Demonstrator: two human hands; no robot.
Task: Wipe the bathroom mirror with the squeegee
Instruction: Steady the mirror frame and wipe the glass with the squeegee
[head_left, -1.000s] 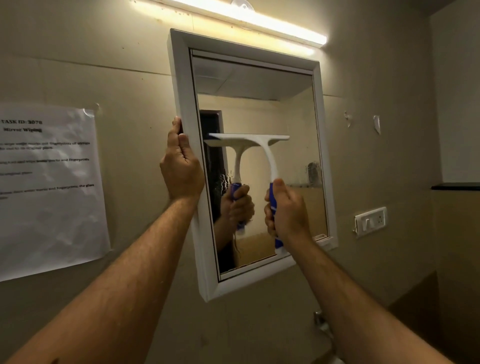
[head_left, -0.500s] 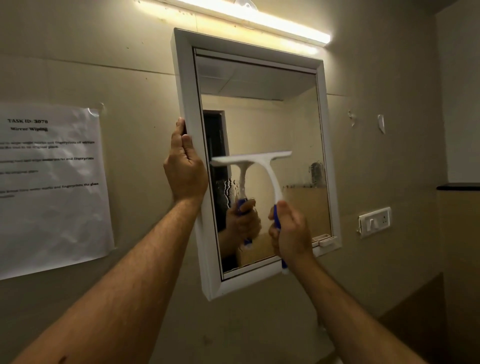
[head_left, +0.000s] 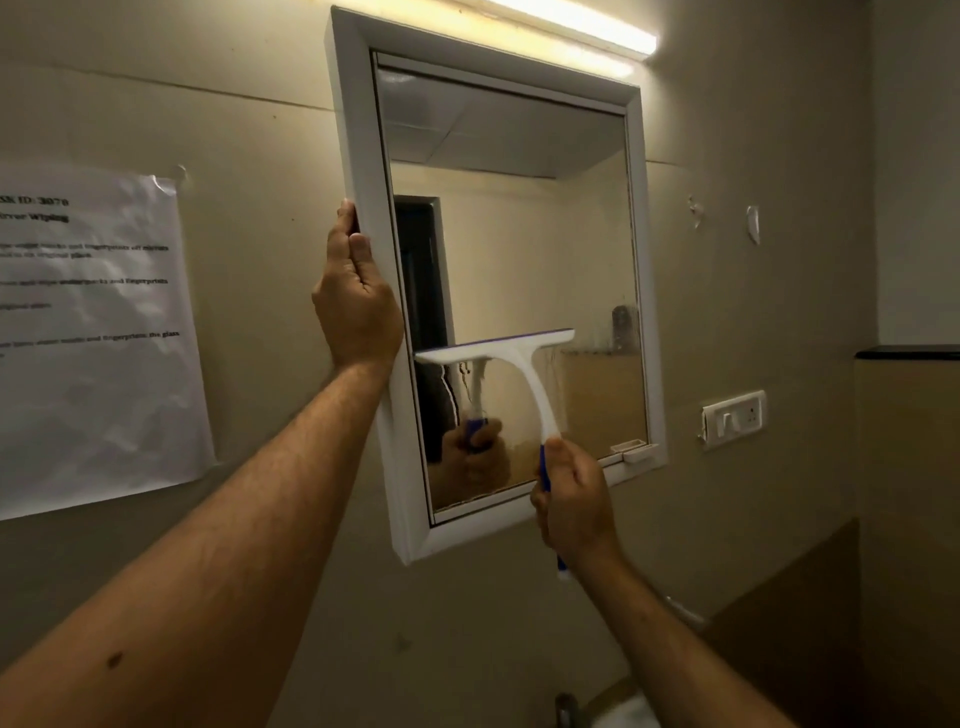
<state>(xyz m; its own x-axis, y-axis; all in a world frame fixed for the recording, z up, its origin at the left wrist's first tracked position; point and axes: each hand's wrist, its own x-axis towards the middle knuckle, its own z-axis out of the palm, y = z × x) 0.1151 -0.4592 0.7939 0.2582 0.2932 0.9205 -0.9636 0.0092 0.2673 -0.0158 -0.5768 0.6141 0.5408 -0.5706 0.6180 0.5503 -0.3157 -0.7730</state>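
So the white-framed bathroom mirror (head_left: 511, 249) hung on the beige wall (head_left: 249, 104), swung a bit out from it; a tube light (head_left: 571, 23) glowed right above the frame. To the left a crumpled printed sheet (head_left: 93, 332) was taped to the wall; off to the right sat a white switch plate (head_left: 733, 418). The left hand (head_left: 356, 306) had its grip wrapped around the mirror's left frame edge, fingers tucked behind it, thumb along the front. The white squeegee (head_left: 511, 364) sat low on the glass, blade roughly level across the left-to-middle part, wet streaks underneath; the right hand (head_left: 574, 501) had its grip closed tight round the blue handle near the bottom frame.
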